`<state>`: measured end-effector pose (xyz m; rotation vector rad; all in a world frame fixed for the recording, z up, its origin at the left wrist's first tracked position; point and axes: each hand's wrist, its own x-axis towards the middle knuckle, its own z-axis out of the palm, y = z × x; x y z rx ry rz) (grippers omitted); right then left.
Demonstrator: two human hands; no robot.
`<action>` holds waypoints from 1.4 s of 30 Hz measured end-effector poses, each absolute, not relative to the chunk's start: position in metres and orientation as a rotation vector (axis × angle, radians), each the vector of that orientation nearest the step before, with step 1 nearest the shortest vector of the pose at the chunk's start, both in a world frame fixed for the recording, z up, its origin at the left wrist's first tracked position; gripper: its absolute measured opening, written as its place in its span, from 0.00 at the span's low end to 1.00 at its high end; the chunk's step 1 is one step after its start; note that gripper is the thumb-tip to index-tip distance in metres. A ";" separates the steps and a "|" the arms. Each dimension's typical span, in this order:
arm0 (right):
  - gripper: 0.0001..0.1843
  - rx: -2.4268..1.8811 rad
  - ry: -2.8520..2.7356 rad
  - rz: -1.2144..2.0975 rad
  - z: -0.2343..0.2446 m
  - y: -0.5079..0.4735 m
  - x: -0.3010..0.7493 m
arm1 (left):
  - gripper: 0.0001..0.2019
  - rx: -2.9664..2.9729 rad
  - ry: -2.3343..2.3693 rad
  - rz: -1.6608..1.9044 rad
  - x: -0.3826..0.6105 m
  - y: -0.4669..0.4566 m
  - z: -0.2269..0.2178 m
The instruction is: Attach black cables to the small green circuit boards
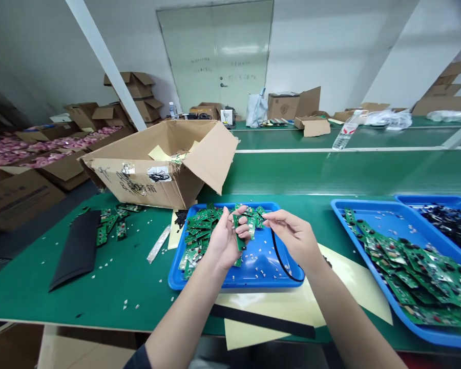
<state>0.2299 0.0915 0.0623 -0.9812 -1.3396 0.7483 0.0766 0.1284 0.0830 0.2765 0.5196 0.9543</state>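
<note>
One green circuit board (238, 237) is clamped in your left fingers (245, 228). Just beside it, your right fingers (278, 217) are pinched together on a thin black strip (277, 253) that hangs below them. Beneath lies a blue tray (249, 254), more boards (197, 229) heaped left of your left fingers. Beyond these, a cardboard box (142, 187) stands on the counter (138, 271); right of your right fingers sits a second tray (382, 302).
</note>
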 end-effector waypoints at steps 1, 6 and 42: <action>0.09 -0.987 -1.335 0.762 0.059 0.094 0.231 | 0.12 0.281 0.508 0.933 0.077 0.130 0.081; 0.21 -0.966 -1.248 0.987 0.046 0.097 0.234 | 0.17 0.475 0.575 1.009 0.080 0.134 0.069; 0.21 -1.031 -1.384 0.956 0.042 0.085 0.245 | 0.13 1.291 0.809 0.371 0.066 0.127 0.062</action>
